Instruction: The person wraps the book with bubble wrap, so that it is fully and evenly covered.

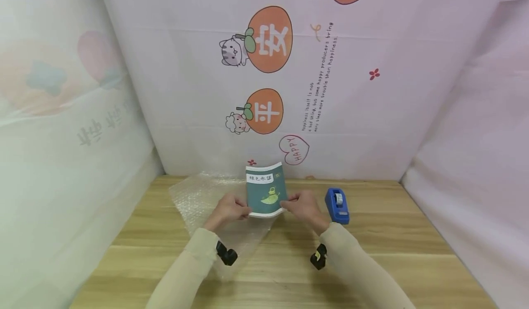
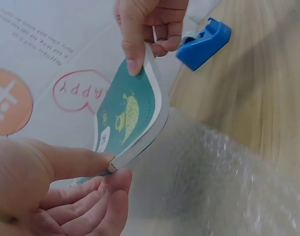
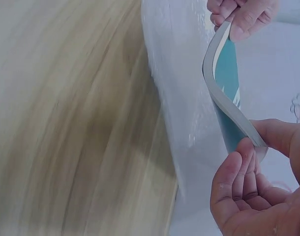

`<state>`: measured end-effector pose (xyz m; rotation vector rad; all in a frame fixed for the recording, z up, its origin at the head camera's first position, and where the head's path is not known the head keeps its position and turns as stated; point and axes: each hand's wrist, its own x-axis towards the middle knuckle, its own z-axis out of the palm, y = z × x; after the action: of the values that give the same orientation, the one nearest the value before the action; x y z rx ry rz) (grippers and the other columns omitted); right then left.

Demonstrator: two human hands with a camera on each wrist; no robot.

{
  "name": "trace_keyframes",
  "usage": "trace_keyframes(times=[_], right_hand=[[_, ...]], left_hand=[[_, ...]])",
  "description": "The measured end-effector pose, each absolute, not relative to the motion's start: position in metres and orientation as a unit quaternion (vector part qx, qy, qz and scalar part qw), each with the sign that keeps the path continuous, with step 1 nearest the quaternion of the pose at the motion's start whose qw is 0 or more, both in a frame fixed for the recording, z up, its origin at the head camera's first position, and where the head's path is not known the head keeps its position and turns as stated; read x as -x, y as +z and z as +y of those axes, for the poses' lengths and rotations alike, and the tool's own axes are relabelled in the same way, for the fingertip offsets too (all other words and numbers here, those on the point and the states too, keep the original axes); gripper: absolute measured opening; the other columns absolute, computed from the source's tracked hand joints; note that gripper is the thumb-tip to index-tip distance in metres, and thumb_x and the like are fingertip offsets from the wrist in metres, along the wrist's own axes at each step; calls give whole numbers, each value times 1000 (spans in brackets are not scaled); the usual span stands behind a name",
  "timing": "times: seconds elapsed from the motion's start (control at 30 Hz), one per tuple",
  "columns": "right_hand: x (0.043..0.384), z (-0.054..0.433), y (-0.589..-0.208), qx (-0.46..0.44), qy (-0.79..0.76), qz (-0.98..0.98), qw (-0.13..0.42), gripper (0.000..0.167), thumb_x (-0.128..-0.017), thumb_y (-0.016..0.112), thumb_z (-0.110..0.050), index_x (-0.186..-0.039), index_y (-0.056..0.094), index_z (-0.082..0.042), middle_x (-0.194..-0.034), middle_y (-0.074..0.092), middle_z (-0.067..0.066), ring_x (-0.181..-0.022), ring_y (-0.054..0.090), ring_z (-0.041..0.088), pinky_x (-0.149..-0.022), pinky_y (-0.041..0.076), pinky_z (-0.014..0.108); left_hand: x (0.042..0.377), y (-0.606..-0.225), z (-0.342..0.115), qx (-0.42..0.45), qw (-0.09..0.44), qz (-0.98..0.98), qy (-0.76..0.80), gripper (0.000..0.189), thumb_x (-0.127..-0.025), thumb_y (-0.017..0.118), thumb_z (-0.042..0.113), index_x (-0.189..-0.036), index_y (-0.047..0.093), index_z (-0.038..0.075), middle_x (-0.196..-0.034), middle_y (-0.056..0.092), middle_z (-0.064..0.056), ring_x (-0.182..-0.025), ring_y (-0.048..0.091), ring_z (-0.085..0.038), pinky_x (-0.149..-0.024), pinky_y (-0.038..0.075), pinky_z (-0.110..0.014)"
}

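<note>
A thin green book [image 1: 266,192] with white edges and a yellow picture on its cover is held up over the table, bowed in the middle. My left hand [image 1: 232,208] pinches its lower left corner between thumb and fingers. At the lower right corner my right hand [image 1: 303,205] pinches it the same way. In the left wrist view the book's [image 2: 128,110] cover and curved page edge show between both hands. Under and left of it a sheet of bubble wrap [image 1: 194,196] lies spread on the wooden table [image 1: 285,272].
A blue tape dispenser [image 1: 337,206] with a roll of clear tape stands to the right of my right hand. Printed white cloth [image 1: 351,116] hangs behind the table, and more white cloth [image 1: 475,162] hangs along both sides.
</note>
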<state>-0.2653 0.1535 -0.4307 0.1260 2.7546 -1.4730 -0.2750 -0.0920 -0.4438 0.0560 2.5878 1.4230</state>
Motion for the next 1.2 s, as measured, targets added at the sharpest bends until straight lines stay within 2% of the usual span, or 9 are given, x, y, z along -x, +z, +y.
trace_keyframes(times=[0.07, 0.17, 0.37, 0.5, 0.67, 0.97, 1.2], right_hand=[[266, 145, -433, -37, -474, 880, 4, 17, -90, 83, -16, -89, 76, -1, -82, 71, 5, -75, 60, 15, -60, 48, 23], [267, 133, -438, -20, -479, 877, -4, 17, -88, 84, -15, -84, 75, -1, -76, 69, 3, -71, 59, 12, -57, 47, 22], [269, 114, -453, 18, -509, 860, -7, 21, -87, 84, -11, -73, 71, -1, -64, 59, -4, -60, 52, 8, -52, 41, 21], [268, 104, -465, 16, -528, 849, 9, 21, -89, 83, -13, -77, 71, -1, -67, 61, -3, -63, 53, 9, -54, 43, 22], [268, 92, -476, 15, -528, 849, 18, 22, -90, 83, -18, -84, 72, -1, -75, 65, 1, -70, 56, 13, -59, 46, 24], [270, 77, -489, 6, -516, 856, 26, 23, -90, 84, -21, -90, 72, -1, -86, 71, 6, -76, 60, 14, -62, 48, 23], [270, 69, -495, 5, -503, 863, 48, 20, -92, 83, -20, -91, 74, -1, -82, 71, 4, -72, 57, 12, -59, 46, 22]], left_hand=[[273, -445, -100, -7, 92, 876, 473, 13, -92, 79, 10, -81, 78, 3, -75, 77, -4, -70, 69, -12, -64, 56, -23], [270, -447, -113, 10, 83, 881, 466, 11, -92, 79, 12, -86, 78, 2, -76, 78, -4, -72, 69, -12, -63, 55, -23], [261, -456, -138, 14, 53, 870, 490, 11, -91, 77, 7, -91, 75, -5, -78, 78, -11, -74, 74, -18, -68, 61, -29], [256, -464, -152, 27, 55, 852, 520, 16, -93, 75, 3, -101, 72, -10, -87, 77, -17, -78, 75, -19, -74, 65, -35], [252, -471, -163, 47, 50, 839, 540, 24, -95, 73, 0, -112, 70, -15, -98, 77, -23, -81, 76, -19, -78, 67, -35], [249, -482, -177, 45, 26, 851, 522, 14, -93, 75, 0, -101, 71, -11, -89, 76, -17, -77, 73, -16, -74, 63, -31], [249, -486, -182, 60, 42, 867, 493, 13, -96, 73, 4, -102, 70, -7, -87, 76, -14, -78, 71, -18, -66, 57, -28]])
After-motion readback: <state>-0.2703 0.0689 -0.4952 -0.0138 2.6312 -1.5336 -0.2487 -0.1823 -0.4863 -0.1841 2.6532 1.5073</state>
